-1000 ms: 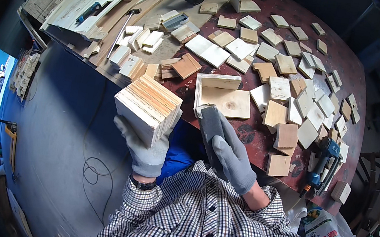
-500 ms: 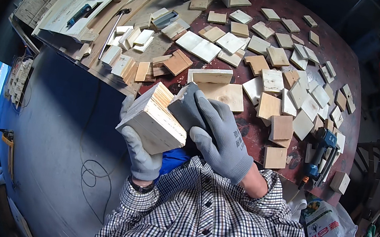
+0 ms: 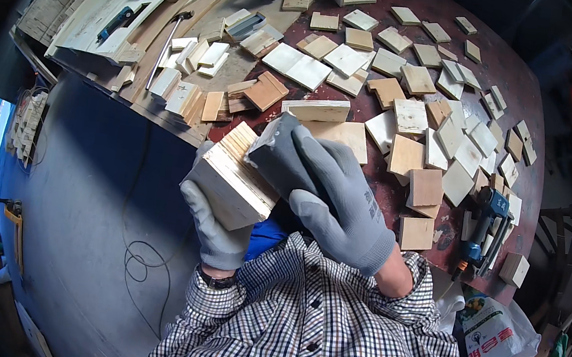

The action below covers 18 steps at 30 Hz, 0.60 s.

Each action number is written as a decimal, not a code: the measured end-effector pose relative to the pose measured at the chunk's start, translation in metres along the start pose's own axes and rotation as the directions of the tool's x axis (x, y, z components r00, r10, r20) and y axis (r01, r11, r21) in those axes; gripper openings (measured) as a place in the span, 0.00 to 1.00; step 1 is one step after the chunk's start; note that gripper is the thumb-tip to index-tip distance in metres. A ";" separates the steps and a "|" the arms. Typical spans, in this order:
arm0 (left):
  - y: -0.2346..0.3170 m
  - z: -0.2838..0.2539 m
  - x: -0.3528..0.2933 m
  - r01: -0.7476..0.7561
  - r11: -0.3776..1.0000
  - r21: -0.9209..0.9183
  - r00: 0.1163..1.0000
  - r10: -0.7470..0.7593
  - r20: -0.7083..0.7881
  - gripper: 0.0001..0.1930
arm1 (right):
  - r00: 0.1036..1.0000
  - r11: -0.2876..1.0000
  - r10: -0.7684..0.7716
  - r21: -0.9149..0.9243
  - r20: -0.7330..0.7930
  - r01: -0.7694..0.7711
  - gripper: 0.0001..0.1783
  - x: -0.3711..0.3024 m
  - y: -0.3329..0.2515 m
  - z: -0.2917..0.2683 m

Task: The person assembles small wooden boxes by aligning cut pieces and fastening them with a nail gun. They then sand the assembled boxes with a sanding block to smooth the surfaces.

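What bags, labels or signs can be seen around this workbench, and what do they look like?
Plastic bag: on the floor at lower right, beside the table's edge; white, crumpled, with a green and red print.
No other package, sign or screen can be made out; the table carries only wood pieces and tools.

Grey knit gloves, checked black-and-white shirt sleeves, dark wristwatch

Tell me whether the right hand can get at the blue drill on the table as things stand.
Probably yes. The drill lies in the open at the table's near edge, nothing on it. But the right hand is pressing a grey pad on the held wood block.
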<state>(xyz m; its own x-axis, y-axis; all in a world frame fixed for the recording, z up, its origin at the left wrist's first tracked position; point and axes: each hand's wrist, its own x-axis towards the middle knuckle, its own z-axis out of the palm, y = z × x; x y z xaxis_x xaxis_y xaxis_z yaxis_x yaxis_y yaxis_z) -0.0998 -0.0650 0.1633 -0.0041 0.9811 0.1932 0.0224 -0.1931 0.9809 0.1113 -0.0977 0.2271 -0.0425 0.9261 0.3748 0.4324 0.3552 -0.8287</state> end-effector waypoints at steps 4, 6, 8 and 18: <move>0.000 -0.001 0.010 0.245 0.830 -0.500 0.969 -0.217 0.116 0.41 | 0.982 0.971 -0.113 -0.193 0.151 0.141 0.38 -0.013 -0.034 0.006; -0.006 -0.003 0.010 0.264 0.807 -0.528 0.964 -0.240 0.115 0.40 | 0.983 0.972 -0.167 -0.151 0.080 0.177 0.38 -0.015 -0.013 0.008; -0.001 -0.003 0.007 0.180 0.819 -0.545 0.984 -0.150 0.101 0.38 | 0.999 0.979 0.024 -0.204 0.034 -0.016 0.38 -0.013 0.014 0.008; 0.016 0.009 0.007 0.264 0.806 -0.530 0.961 -0.171 0.219 0.44 | 0.973 0.936 -0.194 -0.274 0.122 0.221 0.39 -0.015 -0.023 0.001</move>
<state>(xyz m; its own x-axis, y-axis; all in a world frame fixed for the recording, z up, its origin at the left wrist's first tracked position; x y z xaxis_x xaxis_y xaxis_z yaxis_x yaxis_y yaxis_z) -0.0902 -0.0612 0.1802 0.2113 0.9773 0.0132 -0.5132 0.0995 0.8525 0.1013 -0.1193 0.2400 -0.2354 0.8478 0.4752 0.6420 0.5027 -0.5788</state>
